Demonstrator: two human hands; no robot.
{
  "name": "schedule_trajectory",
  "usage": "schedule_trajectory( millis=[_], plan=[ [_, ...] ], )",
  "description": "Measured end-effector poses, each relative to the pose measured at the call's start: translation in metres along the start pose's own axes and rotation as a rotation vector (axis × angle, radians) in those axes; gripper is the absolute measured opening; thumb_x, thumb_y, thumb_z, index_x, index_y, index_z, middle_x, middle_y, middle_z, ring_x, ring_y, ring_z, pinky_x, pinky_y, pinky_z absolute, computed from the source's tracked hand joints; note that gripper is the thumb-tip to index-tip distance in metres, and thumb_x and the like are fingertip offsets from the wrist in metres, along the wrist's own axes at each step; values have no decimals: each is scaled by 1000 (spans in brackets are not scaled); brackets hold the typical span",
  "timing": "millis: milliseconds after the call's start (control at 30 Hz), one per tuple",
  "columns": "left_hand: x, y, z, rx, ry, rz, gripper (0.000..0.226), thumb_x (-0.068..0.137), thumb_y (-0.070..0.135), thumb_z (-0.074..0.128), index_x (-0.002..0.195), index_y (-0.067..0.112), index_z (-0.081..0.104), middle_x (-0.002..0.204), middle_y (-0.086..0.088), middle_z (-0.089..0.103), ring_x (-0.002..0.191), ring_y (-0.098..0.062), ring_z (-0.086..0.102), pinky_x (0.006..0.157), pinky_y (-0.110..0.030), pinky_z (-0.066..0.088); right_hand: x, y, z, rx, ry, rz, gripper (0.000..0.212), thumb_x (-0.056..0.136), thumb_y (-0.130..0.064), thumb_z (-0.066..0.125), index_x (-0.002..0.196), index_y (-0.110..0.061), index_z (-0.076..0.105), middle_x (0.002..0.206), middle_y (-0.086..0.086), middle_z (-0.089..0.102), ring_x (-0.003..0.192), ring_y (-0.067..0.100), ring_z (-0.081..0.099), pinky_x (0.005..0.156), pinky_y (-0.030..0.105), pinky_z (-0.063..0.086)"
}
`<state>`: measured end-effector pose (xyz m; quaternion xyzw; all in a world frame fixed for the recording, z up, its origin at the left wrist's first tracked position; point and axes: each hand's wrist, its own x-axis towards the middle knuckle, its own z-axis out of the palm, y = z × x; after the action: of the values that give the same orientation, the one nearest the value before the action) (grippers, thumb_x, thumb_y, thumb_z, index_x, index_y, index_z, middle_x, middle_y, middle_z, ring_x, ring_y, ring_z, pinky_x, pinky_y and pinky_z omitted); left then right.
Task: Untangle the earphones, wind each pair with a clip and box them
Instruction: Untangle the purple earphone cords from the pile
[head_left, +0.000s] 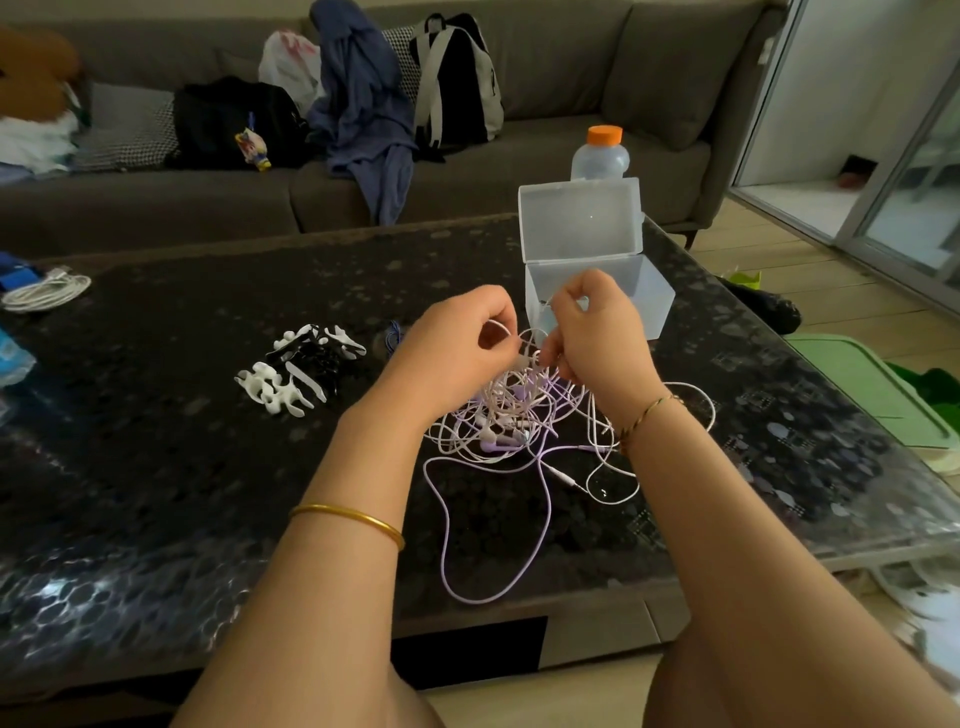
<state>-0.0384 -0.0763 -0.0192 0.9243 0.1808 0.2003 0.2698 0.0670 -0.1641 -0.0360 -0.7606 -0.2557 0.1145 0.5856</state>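
A tangle of white and pale purple earphones (511, 421) lies on the dark patterned table (182, 467), with loops trailing toward the near edge. My left hand (457, 345) pinches a white cord lifted from the top of the tangle. My right hand (597, 332) pinches cords beside it, both hands held just above the pile. A heap of white and black winder clips (298, 366) lies to the left. The clear plastic box (597, 280) stands behind my right hand, lid up.
A bottle with an orange cap (600, 153) stands behind the box. A coiled white cable (47, 291) lies at the table's far left. A sofa with bags and clothes (358, 104) runs behind. A green bin (878, 395) sits on the floor at right.
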Motion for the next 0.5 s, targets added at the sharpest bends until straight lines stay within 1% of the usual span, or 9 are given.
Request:
schedule_trajectory(
  millis=[67, 100, 133, 200, 267, 300, 333, 400, 500],
  plan=[
    [0, 1, 1, 27, -33, -3, 10, 89, 13, 59, 93, 22, 59, 88, 6, 59, 76, -7, 55, 66, -24, 46, 0, 1, 1, -48, 39, -28, 7, 100, -18, 40, 97, -16, 47, 74, 3, 59, 42, 9, 58, 50, 27, 52],
    [1, 2, 1, 33, -42, -10, 13, 87, 12, 58, 94, 23, 60, 90, 5, 59, 78, -9, 56, 69, -27, 49, 0, 0, 1, -43, 47, -37, 8, 99, -18, 40, 98, -16, 47, 76, 5, 60, 43, 10, 59, 50, 28, 53],
    [1, 3, 0, 37, -37, -19, 13, 86, 11, 59, 93, 23, 60, 89, 5, 59, 78, -10, 56, 70, -30, 50, 0, -1, 0, -28, 44, -49, 8, 99, -18, 40, 98, -14, 47, 79, 8, 61, 42, 9, 59, 47, 26, 52],
    [1, 3, -2, 45, 2, -40, 12, 85, 12, 60, 86, 23, 59, 86, 7, 58, 76, -10, 56, 72, -33, 51, -1, -3, 0, -35, 31, -91, 10, 99, -17, 39, 96, -15, 48, 80, 10, 64, 43, 9, 57, 44, 24, 49],
    [1, 2, -3, 46, 36, -75, 15, 84, 12, 62, 81, 25, 54, 84, 8, 56, 78, -12, 56, 74, -36, 52, -2, -3, 0, -40, 48, -122, 14, 97, -15, 40, 88, -16, 50, 78, 5, 64, 52, 13, 55, 53, 30, 51],
    [1, 0, -4, 54, 45, -97, 18, 84, 12, 62, 79, 26, 52, 84, 8, 56, 79, -13, 56, 75, -37, 52, -1, -4, -1, -7, 66, -113, 15, 96, -13, 39, 86, -14, 50, 77, 4, 64, 54, 14, 52, 54, 32, 50],
    [1, -1, -4, 70, 49, -115, 19, 84, 12, 61, 78, 27, 50, 85, 7, 56, 80, -15, 57, 75, -38, 52, -1, -4, -3, 42, 82, -89, 15, 95, -11, 38, 88, -10, 50, 76, 4, 64, 53, 14, 50, 52, 31, 48],
    [1, -4, -5, 136, 39, -127, 21, 85, 10, 58, 77, 27, 50, 87, 5, 56, 82, -16, 56, 76, -40, 51, 1, -4, -7, 134, 86, -36, 13, 95, -9, 34, 91, -5, 47, 74, 8, 66, 44, 14, 47, 42, 24, 41],
    [0, -8, -8, 234, -9, -125, 27, 87, 7, 55, 71, 29, 50, 91, 5, 52, 84, -16, 55, 78, -39, 50, 3, -4, -16, 246, 72, 14, 11, 95, -6, 34, 91, -8, 43, 74, 9, 69, 38, 14, 47, 37, 21, 36]
  ],
)
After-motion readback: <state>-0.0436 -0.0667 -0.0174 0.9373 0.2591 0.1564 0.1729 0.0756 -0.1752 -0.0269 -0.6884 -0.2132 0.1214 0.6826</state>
